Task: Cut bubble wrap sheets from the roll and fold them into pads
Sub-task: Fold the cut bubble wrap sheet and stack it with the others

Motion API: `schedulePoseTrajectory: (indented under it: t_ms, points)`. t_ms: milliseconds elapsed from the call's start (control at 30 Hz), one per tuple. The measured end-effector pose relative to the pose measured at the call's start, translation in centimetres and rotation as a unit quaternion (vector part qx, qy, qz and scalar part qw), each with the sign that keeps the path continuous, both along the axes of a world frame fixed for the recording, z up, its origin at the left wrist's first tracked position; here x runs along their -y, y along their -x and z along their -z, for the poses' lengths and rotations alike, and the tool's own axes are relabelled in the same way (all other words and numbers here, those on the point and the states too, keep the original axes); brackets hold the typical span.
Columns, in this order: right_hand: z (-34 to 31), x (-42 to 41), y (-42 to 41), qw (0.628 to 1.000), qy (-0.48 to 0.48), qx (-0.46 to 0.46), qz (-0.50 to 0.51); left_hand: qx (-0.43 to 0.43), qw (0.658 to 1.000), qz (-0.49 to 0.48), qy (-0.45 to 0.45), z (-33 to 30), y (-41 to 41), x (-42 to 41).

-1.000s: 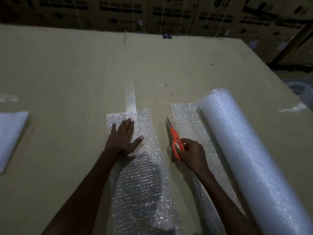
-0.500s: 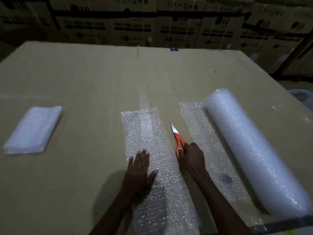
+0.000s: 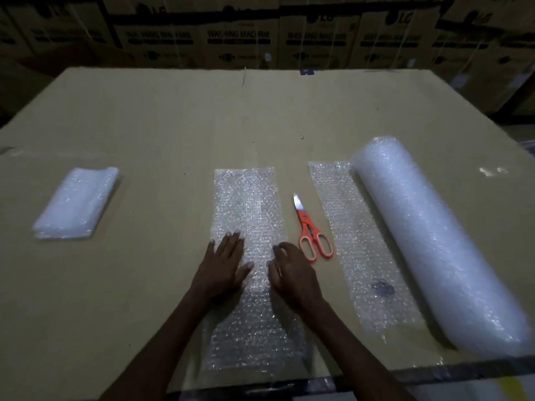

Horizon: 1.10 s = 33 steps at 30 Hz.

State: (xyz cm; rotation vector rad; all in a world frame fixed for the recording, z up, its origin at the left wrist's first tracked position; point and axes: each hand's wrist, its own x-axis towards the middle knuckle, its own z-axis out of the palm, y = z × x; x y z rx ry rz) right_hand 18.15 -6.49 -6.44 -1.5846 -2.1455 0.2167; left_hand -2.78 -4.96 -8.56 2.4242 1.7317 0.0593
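Two hands lie on the cut sheet (image 3: 246,227), which is spread flat in the middle of the worktop (image 3: 162,134), its long side running from near to far. The left hand (image 3: 224,263) rests flat on the sheet with straight fingers and holds nothing. The right hand (image 3: 291,270) is just beside it, at the right edge of the sheet; its fingers are bent down onto the wrap, but I cannot tell if they already pinch the edge or only touch it. The scissors (image 3: 311,231) lie alone on the worktop between the sheet and the roll (image 3: 434,241), so the cutting of this sheet seems to be finished, and the step in hand is, in my judgement, the beginning of the fold. One folded pad (image 3: 76,204) lies at the far left, well apart. A loose strip (image 3: 359,241) of wrap reaches out from the roll toward the scissors. The next move probably calls for taking one end of the sheet, lifting it and laying it over the other part with the edges matched, while one hand holds the rest down, because the light wrap can slide easily on the smooth cardboard.
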Motion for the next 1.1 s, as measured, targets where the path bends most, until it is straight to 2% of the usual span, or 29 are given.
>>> schedulePoseTrajectory:
  t_ms: [167,600,800,1100]
  points:
    - [3.0,2.2,2.6,0.992,0.083,0.088,-0.045,0.024,0.999,-0.022,0.020,0.9,0.0,4.8]
    - [3.7,-0.1,7.8,0.981,0.140,0.132,-0.040,0.015,1.000,-0.006,0.007,1.2,8.2,2.1]
    - [3.2,-1.1,10.7,0.980,0.139,0.139,-0.019,0.026,1.000,-0.002,0.002,0.7,13.3,0.3]
    - [1.1,-0.6,11.0,0.981,0.160,0.106,-0.023,0.005,1.000,0.017,-0.005,0.9,13.5,-0.1]
